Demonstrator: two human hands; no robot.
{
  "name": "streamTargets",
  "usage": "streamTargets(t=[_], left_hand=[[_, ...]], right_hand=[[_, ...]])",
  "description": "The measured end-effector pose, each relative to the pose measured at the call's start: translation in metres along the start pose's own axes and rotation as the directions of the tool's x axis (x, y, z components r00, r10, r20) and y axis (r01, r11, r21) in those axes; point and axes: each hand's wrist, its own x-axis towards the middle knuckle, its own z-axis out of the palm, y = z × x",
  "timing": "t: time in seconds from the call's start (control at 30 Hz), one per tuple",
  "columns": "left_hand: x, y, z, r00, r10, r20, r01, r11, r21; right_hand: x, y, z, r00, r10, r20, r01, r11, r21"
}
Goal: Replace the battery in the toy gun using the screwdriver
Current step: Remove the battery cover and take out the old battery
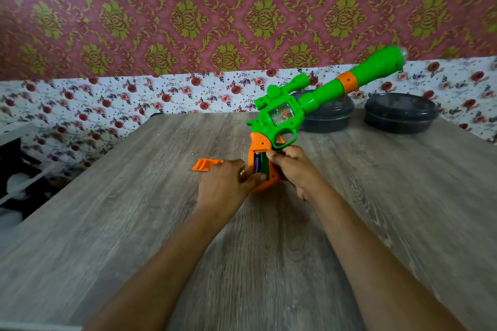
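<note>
The green and orange toy gun point(285, 113) is held above the wooden table point(150, 196), barrel pointing up to the right. Its orange grip has an open compartment with a blue battery point(257, 162) showing inside. My right hand point(294, 169) grips the grip from the right, thumb at the top of the opening. My left hand point(226, 185) is at the left of the grip, thumb pressed at the battery's lower end. The orange battery cover point(205, 164) lies on the table just left of my left hand. No screwdriver is visible.
Two dark round lidded containers point(326, 115) point(400, 113) stand at the back right of the table, behind the gun. A floral cloth and patterned wall rise beyond the far edge. A dark shelf unit point(18, 169) sits off the table's left side.
</note>
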Motion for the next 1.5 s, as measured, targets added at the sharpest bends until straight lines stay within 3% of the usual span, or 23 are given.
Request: streamTargets(t=[0.2,0.37,0.47,0.6,0.77,0.87,0.97,1.03,1.1,1.27,1.4,1.5], left_hand=[[0.002,-0.001,0.004,1.0,-0.027,0.015,0.029,0.996,-0.088],[0.003,-0.004,-0.006,0.997,-0.05,-0.059,0.039,0.984,-0.171],[0.006,-0.009,-0.017,0.994,-0.08,-0.081,0.074,0.994,-0.076],[0.007,-0.016,-0.016,0.994,-0.106,0.002,0.104,0.971,0.213],[0.005,-0.015,-0.008,0.997,-0.058,0.057,0.041,0.962,0.269],[0.005,-0.016,-0.011,0.994,-0.104,0.044,0.097,0.985,0.146],[0.007,-0.013,-0.021,0.987,-0.155,-0.039,0.151,0.983,-0.1],[0.008,-0.011,-0.026,0.983,-0.165,-0.08,0.128,0.928,-0.349],[0.007,-0.01,-0.032,0.986,-0.12,-0.112,0.053,0.877,-0.478],[0.007,-0.011,-0.031,0.973,0.123,-0.196,-0.201,0.872,-0.446],[0.006,-0.01,-0.031,0.934,0.166,-0.317,-0.312,0.814,-0.491],[0.008,-0.009,-0.037,0.885,0.189,-0.427,-0.378,0.825,-0.419]], right_hand=[[0.001,0.002,0.001,1.0,0.018,0.008,-0.017,1.0,-0.022],[0.004,0.004,-0.004,0.999,0.018,-0.049,-0.02,0.999,-0.041],[0.008,0.003,-0.016,0.993,0.026,-0.116,-0.023,0.999,0.025],[0.012,0.002,-0.026,0.986,0.055,-0.158,-0.039,0.994,0.1],[0.01,0.0,-0.025,0.99,0.075,-0.12,-0.06,0.99,0.124],[0.006,-0.001,-0.024,0.997,0.043,-0.058,-0.036,0.994,0.107],[0.004,-0.004,-0.022,0.998,-0.056,-0.018,0.057,0.996,0.074],[0.003,-0.005,-0.021,0.99,-0.14,-0.002,0.14,0.99,0.014],[0.003,-0.006,-0.02,0.978,-0.206,0.024,0.207,0.978,-0.041],[0.0,-0.008,-0.014,0.961,-0.26,0.091,0.264,0.964,-0.035],[-0.004,-0.008,-0.016,0.966,-0.237,0.106,0.24,0.971,-0.016],[-0.007,-0.008,-0.019,0.971,-0.218,0.095,0.217,0.976,0.016]])
